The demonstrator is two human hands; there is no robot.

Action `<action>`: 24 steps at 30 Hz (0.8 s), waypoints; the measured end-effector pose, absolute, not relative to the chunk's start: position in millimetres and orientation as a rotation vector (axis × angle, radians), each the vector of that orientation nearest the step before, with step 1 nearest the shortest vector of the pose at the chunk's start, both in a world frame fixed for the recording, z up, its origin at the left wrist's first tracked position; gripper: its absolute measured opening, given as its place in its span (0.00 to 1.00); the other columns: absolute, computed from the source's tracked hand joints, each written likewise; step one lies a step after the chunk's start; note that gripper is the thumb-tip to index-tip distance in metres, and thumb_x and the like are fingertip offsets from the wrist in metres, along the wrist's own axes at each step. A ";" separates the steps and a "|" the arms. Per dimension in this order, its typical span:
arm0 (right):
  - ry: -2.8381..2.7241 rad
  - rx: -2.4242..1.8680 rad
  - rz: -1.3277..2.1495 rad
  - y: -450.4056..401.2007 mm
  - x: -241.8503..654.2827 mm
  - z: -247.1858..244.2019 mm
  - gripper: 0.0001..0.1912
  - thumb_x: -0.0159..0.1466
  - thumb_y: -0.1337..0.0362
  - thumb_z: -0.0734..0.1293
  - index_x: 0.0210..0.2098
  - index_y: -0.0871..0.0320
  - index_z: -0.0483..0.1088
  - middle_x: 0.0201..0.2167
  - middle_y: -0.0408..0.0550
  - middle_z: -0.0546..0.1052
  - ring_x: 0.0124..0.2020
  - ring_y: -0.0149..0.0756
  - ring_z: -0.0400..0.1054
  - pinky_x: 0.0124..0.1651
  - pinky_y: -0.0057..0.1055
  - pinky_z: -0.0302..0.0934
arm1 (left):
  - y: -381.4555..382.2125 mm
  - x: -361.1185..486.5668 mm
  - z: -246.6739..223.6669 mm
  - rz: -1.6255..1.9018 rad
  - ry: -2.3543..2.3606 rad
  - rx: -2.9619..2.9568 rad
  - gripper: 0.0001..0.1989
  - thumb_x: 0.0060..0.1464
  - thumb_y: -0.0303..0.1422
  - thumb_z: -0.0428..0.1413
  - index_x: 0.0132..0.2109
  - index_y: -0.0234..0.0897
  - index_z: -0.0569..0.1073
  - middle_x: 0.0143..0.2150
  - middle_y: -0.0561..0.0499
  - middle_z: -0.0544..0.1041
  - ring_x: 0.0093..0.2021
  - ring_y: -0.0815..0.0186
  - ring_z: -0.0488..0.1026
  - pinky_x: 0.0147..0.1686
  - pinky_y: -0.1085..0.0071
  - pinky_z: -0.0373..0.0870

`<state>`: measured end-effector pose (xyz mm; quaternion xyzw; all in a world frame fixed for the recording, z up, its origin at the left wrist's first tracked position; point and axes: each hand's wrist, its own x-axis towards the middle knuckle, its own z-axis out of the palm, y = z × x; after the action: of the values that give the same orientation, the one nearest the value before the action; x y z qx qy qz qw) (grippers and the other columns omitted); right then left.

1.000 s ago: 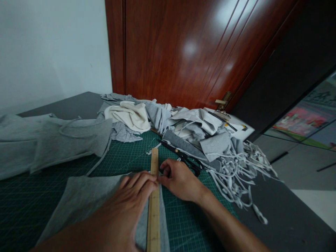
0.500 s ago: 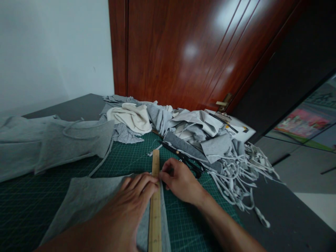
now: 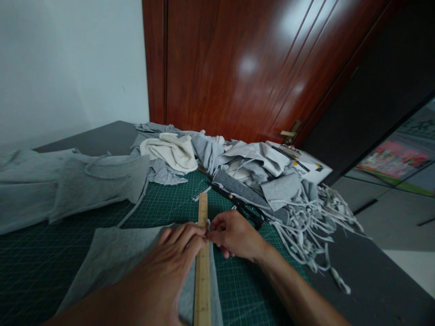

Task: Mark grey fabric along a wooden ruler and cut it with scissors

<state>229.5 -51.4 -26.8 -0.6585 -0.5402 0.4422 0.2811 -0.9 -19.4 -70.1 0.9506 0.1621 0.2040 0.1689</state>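
A wooden ruler (image 3: 203, 280) lies lengthwise along the right side of a flat piece of grey knit fabric (image 3: 112, 253). My left hand (image 3: 170, 258) rests on the fabric, fingers stretched out and fingertips pressing on the ruler's left edge and top. On the other side of the ruler, my right hand (image 3: 231, 233) is closed in a pinch at the fabric's right edge, its fingertips touching the ruler. A small pale curl of edge shows just above the pinch. The exact grip between thumb and finger is partly hidden.
Under the work lies a green gridded cutting mat (image 3: 170, 203). Black scissors (image 3: 243, 206) lie beyond my right hand. A heap of grey and white scraps (image 3: 244, 163) and tangled strips (image 3: 312, 226) fills the back right. Folded grey fabric (image 3: 95, 181) lies at left.
My right hand has moved slightly down along the fabric's edge, closer to the ruler, and its fingers have curled differently. My left hand and the ruler stay in place.
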 end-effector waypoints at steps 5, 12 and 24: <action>-1.490 -1.734 0.969 -55.3 223.9 -26.4 0.11 0.63 0.77 0.70 0.30 0.56 0.70 0.20 0.34 0.70 0.17 0.25 0.63 0.20 0.22 0.52 | -19.6 -3.1 -69.9 0.576 0.472 2.662 0.61 0.38 0.64 0.72 0.74 0.42 0.65 0.73 0.35 0.69 0.72 0.33 0.66 0.72 0.36 0.60; -1.518 -1.739 0.879 -60.2 218.8 -30.0 0.11 0.64 0.77 0.68 0.32 0.54 0.68 0.18 0.34 0.71 0.17 0.30 0.68 0.20 0.24 0.53 | -17.8 -5.6 -73.1 0.484 0.487 2.673 0.61 0.42 0.67 0.69 0.74 0.40 0.63 0.76 0.31 0.65 0.74 0.30 0.63 0.71 0.32 0.60; -1.565 -1.806 0.731 -62.0 229.9 -33.1 0.15 0.61 0.78 0.73 0.44 0.59 0.73 0.25 0.35 0.73 0.26 0.32 0.68 0.29 0.28 0.57 | -19.0 -1.4 -68.1 0.603 0.441 2.669 0.60 0.40 0.63 0.72 0.74 0.43 0.63 0.73 0.37 0.69 0.70 0.37 0.67 0.72 0.42 0.63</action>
<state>229.9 -62.0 -33.1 -0.6858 -0.5941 0.2775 0.3156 -1.4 -19.0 -68.1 0.9465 0.1563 0.2140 0.1840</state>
